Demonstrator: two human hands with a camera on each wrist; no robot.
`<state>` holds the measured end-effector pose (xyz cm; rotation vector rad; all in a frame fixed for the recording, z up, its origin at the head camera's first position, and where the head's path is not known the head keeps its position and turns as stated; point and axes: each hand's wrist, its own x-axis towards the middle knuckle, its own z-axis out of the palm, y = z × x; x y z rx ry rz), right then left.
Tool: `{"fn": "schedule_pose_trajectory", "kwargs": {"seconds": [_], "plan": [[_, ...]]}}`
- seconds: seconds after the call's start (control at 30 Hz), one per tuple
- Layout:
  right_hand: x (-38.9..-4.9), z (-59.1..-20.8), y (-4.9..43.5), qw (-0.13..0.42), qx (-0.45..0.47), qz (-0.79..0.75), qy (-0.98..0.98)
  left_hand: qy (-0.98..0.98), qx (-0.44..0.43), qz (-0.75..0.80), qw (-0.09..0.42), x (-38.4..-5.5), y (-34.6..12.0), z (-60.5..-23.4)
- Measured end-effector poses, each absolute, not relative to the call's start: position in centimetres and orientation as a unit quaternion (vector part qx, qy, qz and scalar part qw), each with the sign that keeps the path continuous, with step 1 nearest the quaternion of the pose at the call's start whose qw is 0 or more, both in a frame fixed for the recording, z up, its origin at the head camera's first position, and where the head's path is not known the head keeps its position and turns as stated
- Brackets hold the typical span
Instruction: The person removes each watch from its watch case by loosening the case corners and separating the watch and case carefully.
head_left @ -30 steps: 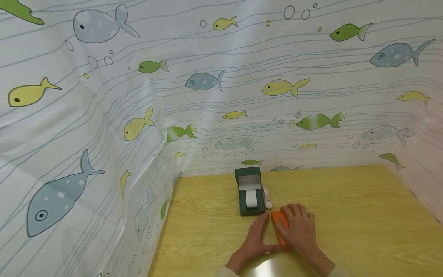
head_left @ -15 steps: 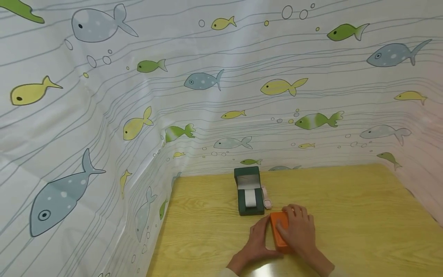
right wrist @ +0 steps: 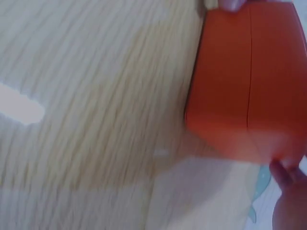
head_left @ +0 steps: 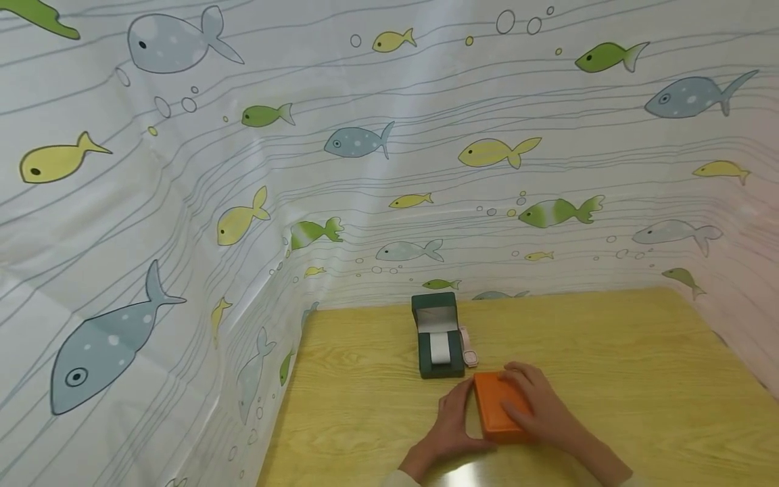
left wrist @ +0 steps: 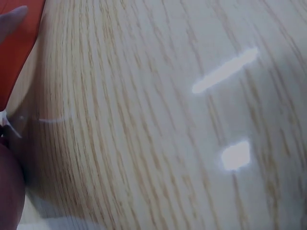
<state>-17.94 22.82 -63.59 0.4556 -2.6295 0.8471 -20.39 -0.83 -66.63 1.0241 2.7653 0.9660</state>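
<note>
An orange box (head_left: 500,406) lies on the table in front of me, its lid down; a seam runs along its side in the right wrist view. My left hand (head_left: 449,426) spans its left side, thumb at the near left corner and fingers at the far left corner. Over the right part, my right hand (head_left: 544,402) holds the box, with its thumb across the top and its fingers at the far edge. Beyond them stands an open dark green watch box (head_left: 442,370) with a white cushion (head_left: 440,348). Against its right side lies a pink watch (head_left: 470,355).
The wood-grain table (head_left: 359,399) carries all of these. White sheeting printed with fish (head_left: 359,142) rises along the table's back, left and right edges. Bright light reflections (left wrist: 235,155) show on the tabletop.
My right hand has shifted right and turned, uncovering more of the box's top. My left hand has come in closer to the left side, its thumb now at the near corner.
</note>
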Motion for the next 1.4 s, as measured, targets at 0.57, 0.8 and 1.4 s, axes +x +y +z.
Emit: {"fn": "schedule_pose_trajectory", "kwargs": {"seconds": [0.57,0.8,1.4], "plan": [[-17.3,-63.1,25.8,0.057,0.262,0.311,-0.912,0.893,0.304,0.329,0.033,-20.4,-0.6,-66.6],[-17.6,-64.1,26.3,0.042,0.254,0.317,-0.913,0.893,0.294,0.338,0.040,-20.3,-0.5,-66.6],[-18.5,-62.6,26.7,0.016,0.241,0.314,-0.918,0.891,0.290,0.349,0.013,-19.8,-0.4,-66.9]]}}
